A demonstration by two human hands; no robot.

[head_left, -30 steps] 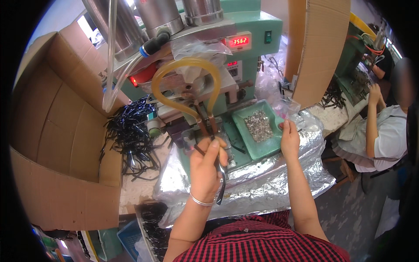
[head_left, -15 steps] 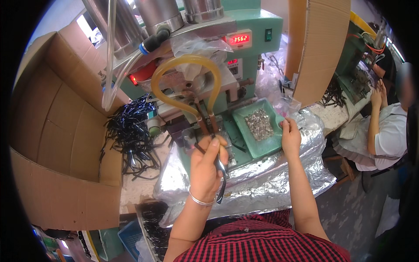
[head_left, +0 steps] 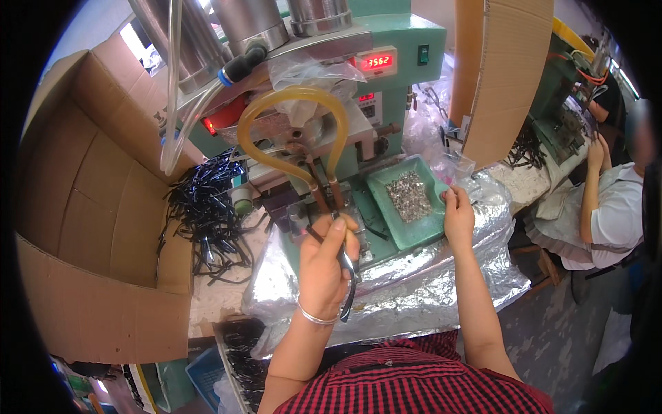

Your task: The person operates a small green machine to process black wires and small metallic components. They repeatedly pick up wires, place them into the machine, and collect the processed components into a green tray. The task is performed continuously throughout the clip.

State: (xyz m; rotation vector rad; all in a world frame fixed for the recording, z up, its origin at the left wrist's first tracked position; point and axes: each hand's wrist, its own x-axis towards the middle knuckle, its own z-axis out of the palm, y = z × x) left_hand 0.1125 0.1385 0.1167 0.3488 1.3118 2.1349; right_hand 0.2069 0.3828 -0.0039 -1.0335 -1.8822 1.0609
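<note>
My left hand [head_left: 323, 259] is closed around a dark glossy curved strip [head_left: 349, 293], shaped like an eyeglass temple. Its tail end hangs below my fingers, and its far end sits at the green machine's work spot, close under two copper-coloured prongs [head_left: 328, 196] fed by a looped amber hose [head_left: 295, 93]. Thumb and fingers together, my right hand [head_left: 459, 219] is at the right corner of a green tray [head_left: 420, 237]. Whether a small piece is between those fingertips I cannot tell. Small silvery metal parts [head_left: 408, 196] lie heaped in the tray.
A tangled pile of similar dark strips [head_left: 210, 214] lies left of the machine [head_left: 407, 41], beside a big open cardboard box [head_left: 103, 297]. Crumpled silver foil [head_left: 414, 283] covers the table front. An upright cardboard panel [head_left: 507, 83] stands right; beyond it sits another person [head_left: 614, 207].
Hardly anything differs. The lower end of the strip in my left hand has shifted very slightly; both hands keep their places.
</note>
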